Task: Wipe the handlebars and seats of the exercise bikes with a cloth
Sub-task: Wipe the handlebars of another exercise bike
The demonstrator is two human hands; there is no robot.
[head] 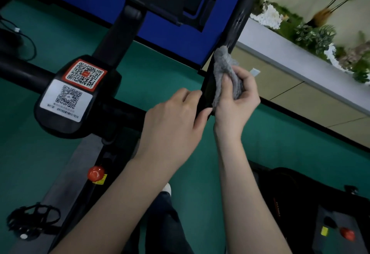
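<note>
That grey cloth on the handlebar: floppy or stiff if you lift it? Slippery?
Probably floppy: the grey cloth bunches in folds inside the right hand and drapes against the black handlebar. Likely light, since a loose finger grip holds it. Its nubby, looped texture suggests it grips rather than slides, though the glossy bar may let it glide.

Two bare hands, left hand (176, 117) and right hand (238, 95); one grey cloth (225, 69); two QR stickers, orange QR sticker (84, 74) and white QR sticker (67, 99); two red knobs, near red knob (96, 173) and far red knob (348, 234)
</note>
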